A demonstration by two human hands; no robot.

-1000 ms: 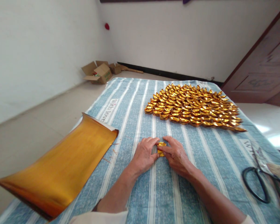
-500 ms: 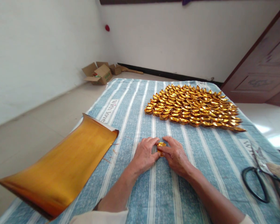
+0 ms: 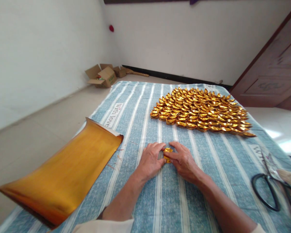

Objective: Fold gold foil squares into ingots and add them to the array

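Note:
Both my hands rest on a blue striped cloth point(image 3: 135, 106) and pinch one small folded piece of gold paper point(image 3: 167, 152) between their fingertips. My left hand point(image 3: 150, 161) grips its left side, my right hand point(image 3: 183, 160) its right side. Most of the piece is hidden by my fingers. Beyond my hands lies a large patch of several finished gold paper ingots point(image 3: 201, 110), laid in overlapping rows.
A curled stack of gold foil sheets point(image 3: 63, 174) lies at the near left, hanging over the cloth's edge. Black-handled scissors point(image 3: 269, 191) lie at the right edge. Open cardboard boxes point(image 3: 102, 76) sit on the floor by the far wall. A brown door point(image 3: 274, 74) stands at the right.
Both hands stay on the small gold piece with only slight finger shifts. Nothing else has moved.

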